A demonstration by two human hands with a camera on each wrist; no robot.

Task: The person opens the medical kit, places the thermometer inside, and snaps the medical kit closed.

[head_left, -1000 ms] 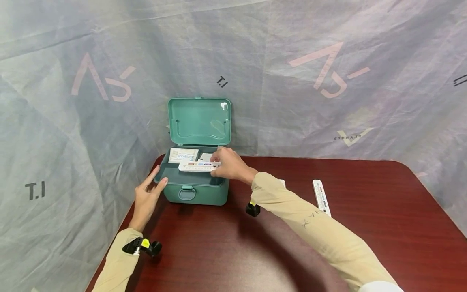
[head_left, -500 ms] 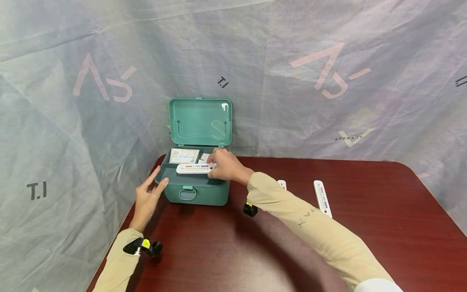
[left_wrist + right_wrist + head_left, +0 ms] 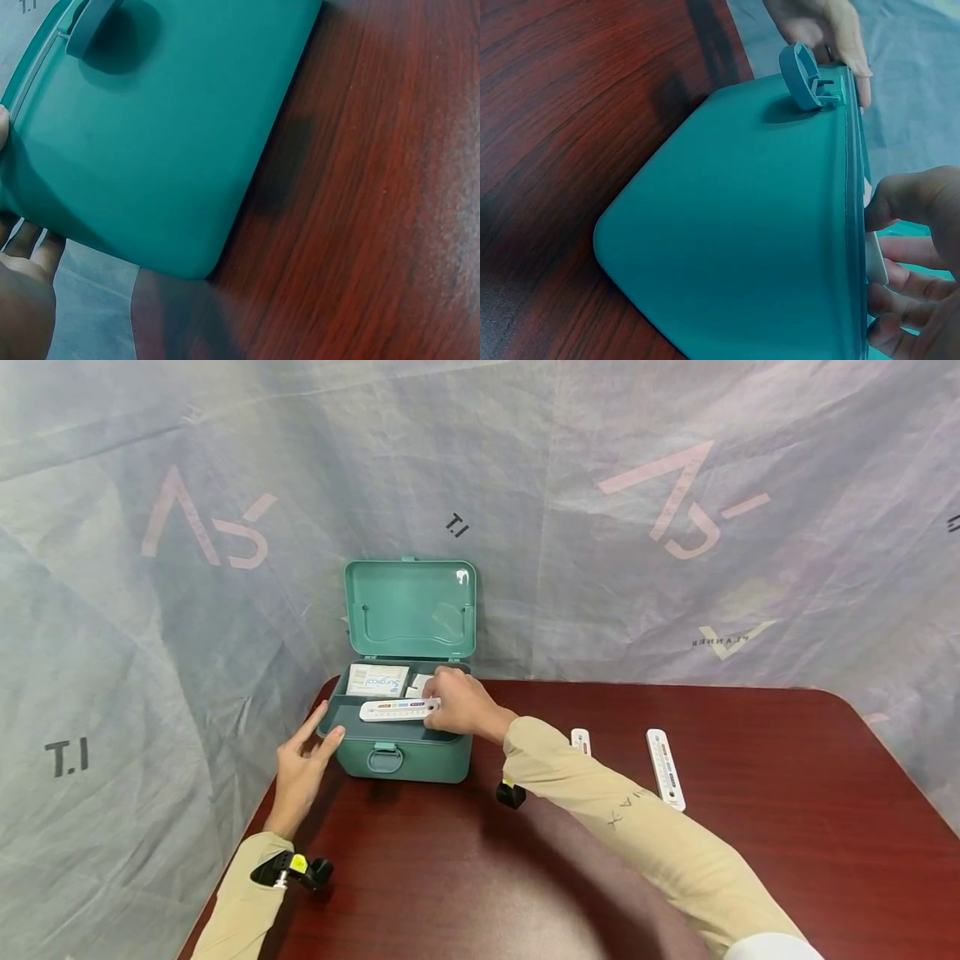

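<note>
A green first-aid box (image 3: 405, 760) stands with its lid (image 3: 410, 610) up. My right hand (image 3: 461, 702) pinches a white thermometer (image 3: 397, 710) by its right end, over the front compartment of the grey tray (image 3: 356, 720). In the right wrist view the thumb and fingers reach past the box's rim, which hides most of the thermometer. My left hand (image 3: 300, 772) rests against the box's left side, thumb at the front corner and fingers stretched along the side. A packet marked "Surgical" (image 3: 377, 680) lies in the rear left compartment, with a smaller white item (image 3: 417, 686) beside it.
Two more white thermometers lie on the dark red table (image 3: 450, 877): one (image 3: 665, 770) at the right, another (image 3: 581, 741) partly covered by the right sleeve (image 3: 600, 785). A grey cloth (image 3: 525, 527) hangs behind the table and along its left side.
The right hand has moved the thermometer slightly left and toward the front of the box, lower over the front compartment. The left hand has stayed in place.
</note>
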